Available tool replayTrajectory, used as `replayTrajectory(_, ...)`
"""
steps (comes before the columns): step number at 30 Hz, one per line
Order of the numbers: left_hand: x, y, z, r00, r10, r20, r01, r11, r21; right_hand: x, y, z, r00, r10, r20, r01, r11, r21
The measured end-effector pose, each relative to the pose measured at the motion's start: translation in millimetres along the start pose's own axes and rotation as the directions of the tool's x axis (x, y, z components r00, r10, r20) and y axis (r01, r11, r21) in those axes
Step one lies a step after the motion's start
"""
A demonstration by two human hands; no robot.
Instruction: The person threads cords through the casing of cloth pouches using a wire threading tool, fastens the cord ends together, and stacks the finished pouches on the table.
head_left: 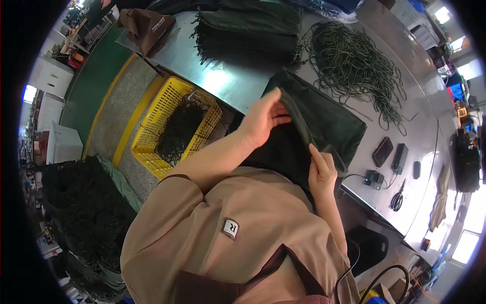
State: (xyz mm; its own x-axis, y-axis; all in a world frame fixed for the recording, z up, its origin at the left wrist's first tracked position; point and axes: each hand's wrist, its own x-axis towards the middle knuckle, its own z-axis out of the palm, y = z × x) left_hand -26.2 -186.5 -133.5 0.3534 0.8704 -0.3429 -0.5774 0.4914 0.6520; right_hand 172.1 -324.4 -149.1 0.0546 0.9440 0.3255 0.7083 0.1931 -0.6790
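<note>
A dark green fabric piece [334, 114] lies over the table's front edge, with a raised seam or folded edge running across it. My left hand [260, 119] is at the upper left part of that edge, its thumb side against the cloth and its other fingers curled at the fold. Lower down and to the right, my right hand [322, 169] pinches the same edge between thumb and fingers. Part of the fabric hangs in dark shadow between my hands and my body.
Tangled green cords [354, 63] and stacked fringed dark cloth [248, 33] lie on the metal table [410, 126]. At right are a phone [382, 152], a black adapter [374, 179] and scissors [397, 201]. A yellow basket [149, 119] with dark strings stands left; a brown bag [147, 30] sits behind.
</note>
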Motion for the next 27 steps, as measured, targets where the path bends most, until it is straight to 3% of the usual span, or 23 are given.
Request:
replayTrajectory(3,-2.6,15.8,14.1,0.996,-0.072,-0.051,0.072,0.997,0.000,-3.4,-6.1,-2.2,1.000,0.007,-0.012,-0.007,1.000,0.029)
replayTrajectory(9,-3.9,13.8,26.7,0.995,-0.099,0.000,0.099,0.995,-0.005,-3.0,-3.8,-6.0,0.996,0.071,-0.052,-0.062,0.986,0.157)
replayTrajectory(16,-5.8,9.4,37.9,0.997,-0.071,0.026,0.069,0.995,0.067,-8.4,1.7,-6.6,0.992,0.118,-0.039,-0.106,0.969,0.222)
replayTrajectory(19,0.3,2.9,39.4,0.997,-0.062,0.046,0.057,0.994,0.093,-14.9,13.4,2.4,0.978,0.209,-0.018,-0.192,0.926,0.326)
replayTrajectory(21,5.1,-2.4,41.9,0.999,-0.033,0.035,0.029,0.994,0.102,-13.2,12.8,1.9,0.955,0.285,0.079,-0.291,0.863,0.413)
replayTrajectory(27,14.0,1.3,67.0,0.994,-0.035,0.099,0.030,0.998,0.046,-5.8,21.4,1.3,0.958,0.284,0.032,-0.251,0.785,0.567)
